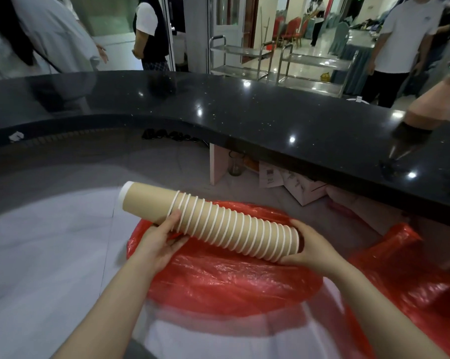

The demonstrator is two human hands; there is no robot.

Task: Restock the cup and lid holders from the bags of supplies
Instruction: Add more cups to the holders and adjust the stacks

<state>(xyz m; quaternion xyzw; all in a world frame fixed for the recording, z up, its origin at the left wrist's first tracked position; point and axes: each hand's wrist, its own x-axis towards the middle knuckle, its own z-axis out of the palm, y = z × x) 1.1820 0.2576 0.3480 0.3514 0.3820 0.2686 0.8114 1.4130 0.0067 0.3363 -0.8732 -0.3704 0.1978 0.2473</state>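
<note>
Cup stack (218, 224): nested tan paper cups with white rims, being held level above the bag, long axis running from upper left to lower right, closed base pointing up-left, open mouth toward the right hand. Left hand (159, 242) is gripping from below near the base end, fingers curled round the stack. Right hand (312, 248) is cupping the mouth end, fingers wrapped over the last rims. Just beneath both hands, a red bag (226, 283) is lying crumpled on the grey table (50, 255). Beyond the stack, a black counter (244, 110) is curving across.
</note>
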